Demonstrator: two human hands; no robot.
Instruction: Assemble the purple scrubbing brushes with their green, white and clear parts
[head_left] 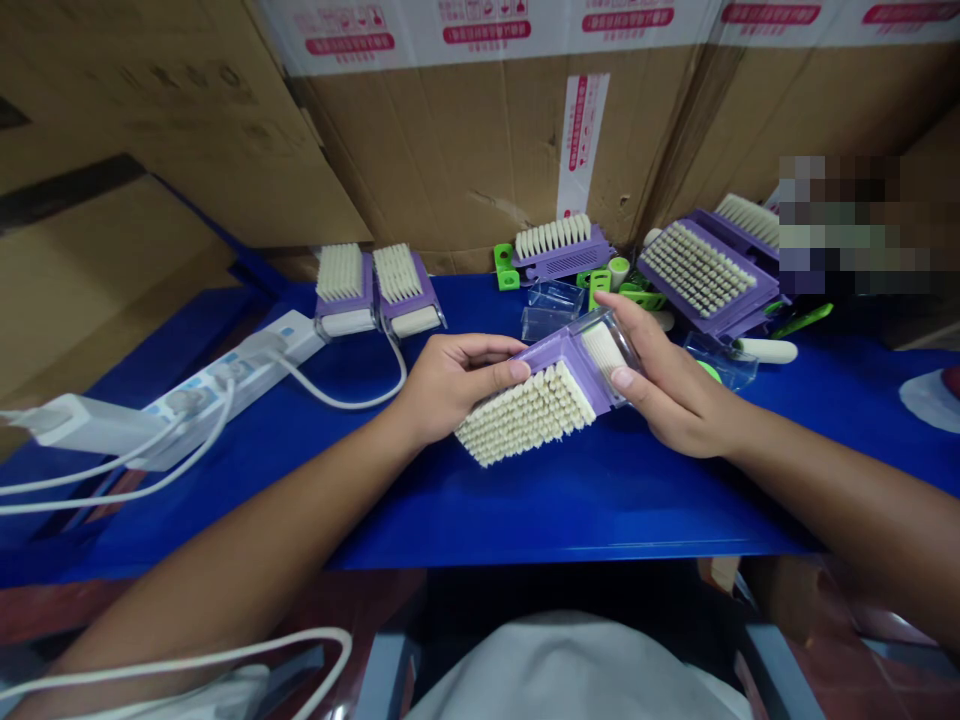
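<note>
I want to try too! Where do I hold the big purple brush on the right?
Pinch the purple bristle brush by its long purple frame, coming from the near side. It lies bristles up, so that edge is bare. Go in beside the clear plastic case just in front.

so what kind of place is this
Looks like a small workshop or packing area: purple scrubbing brushes set out on a blue table, clear plastic cases beside them, and big taped cardboard cartons behind.
</note>
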